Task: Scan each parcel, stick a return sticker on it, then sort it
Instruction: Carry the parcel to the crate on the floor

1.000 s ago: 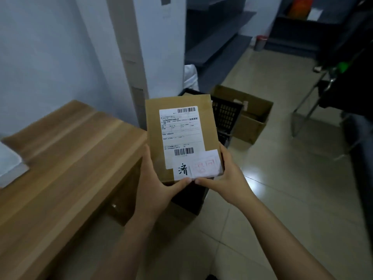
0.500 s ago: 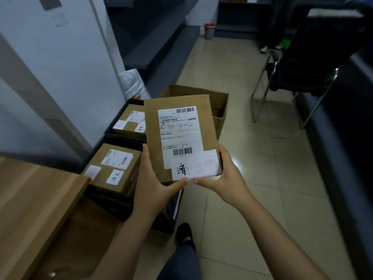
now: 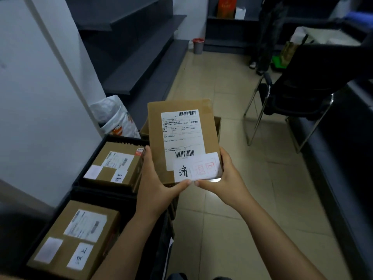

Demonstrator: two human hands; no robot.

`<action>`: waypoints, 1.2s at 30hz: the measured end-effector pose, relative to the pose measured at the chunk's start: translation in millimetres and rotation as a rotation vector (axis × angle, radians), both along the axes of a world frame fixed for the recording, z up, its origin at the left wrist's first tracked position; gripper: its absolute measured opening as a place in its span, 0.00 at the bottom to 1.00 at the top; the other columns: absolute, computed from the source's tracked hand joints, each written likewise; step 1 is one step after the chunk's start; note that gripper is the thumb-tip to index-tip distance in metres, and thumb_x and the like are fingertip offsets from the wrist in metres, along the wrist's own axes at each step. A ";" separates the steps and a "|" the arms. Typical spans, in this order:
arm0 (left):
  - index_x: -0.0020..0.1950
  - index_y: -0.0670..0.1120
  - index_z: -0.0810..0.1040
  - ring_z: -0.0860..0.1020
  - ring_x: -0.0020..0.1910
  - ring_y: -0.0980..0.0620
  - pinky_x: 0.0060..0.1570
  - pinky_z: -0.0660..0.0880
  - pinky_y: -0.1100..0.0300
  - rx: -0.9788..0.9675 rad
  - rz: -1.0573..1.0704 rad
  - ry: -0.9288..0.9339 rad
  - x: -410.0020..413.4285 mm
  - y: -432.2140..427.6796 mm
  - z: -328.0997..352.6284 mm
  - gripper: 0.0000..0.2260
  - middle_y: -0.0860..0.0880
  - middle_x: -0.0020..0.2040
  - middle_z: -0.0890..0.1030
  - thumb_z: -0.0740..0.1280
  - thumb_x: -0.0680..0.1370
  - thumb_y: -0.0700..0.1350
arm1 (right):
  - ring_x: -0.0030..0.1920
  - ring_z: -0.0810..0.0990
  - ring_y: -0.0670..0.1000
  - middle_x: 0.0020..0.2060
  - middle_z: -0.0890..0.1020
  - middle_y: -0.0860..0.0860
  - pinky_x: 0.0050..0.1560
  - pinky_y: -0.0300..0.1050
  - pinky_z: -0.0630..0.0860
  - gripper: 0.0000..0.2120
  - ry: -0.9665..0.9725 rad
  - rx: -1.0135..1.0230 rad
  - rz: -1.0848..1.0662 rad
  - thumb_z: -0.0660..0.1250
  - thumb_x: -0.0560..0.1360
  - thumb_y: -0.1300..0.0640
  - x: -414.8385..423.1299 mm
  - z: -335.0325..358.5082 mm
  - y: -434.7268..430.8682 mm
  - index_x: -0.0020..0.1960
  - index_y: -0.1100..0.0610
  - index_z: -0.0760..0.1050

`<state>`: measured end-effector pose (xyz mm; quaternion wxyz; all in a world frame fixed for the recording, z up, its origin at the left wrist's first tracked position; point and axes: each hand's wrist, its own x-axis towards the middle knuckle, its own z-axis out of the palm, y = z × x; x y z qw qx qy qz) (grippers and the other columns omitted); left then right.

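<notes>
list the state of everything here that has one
parcel in hand, held up, label facing up
return sticker, stuck on its lower right corner
left hand, gripping the parcel's left edge
right hand, gripping its right edge
far box, lying in the far crate
near box, lying in the near crate

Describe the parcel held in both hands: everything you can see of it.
The parcel is a flat brown cardboard box, closed, held in the air with its labelled face up. A white shipping label with two barcodes and small print covers most of its face. At the near right corner a white sticker bears a black handwritten character and faint red ones. The left hand grips its left edge, the right hand its right edge, thumbs almost meeting at the near edge.
</notes>
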<state>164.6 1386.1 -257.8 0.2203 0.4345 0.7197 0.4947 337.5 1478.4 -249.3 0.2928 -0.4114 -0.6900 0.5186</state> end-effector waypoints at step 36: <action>0.79 0.57 0.45 0.57 0.74 0.59 0.71 0.61 0.55 -0.099 0.913 -0.062 -134.5 374.9 -31.7 0.59 0.57 0.78 0.57 0.82 0.59 0.56 | 0.62 0.70 0.33 0.64 0.71 0.36 0.44 0.28 0.76 0.52 -0.065 -0.070 0.846 0.81 0.64 0.57 -267.3 -26.4 467.1 0.77 0.44 0.51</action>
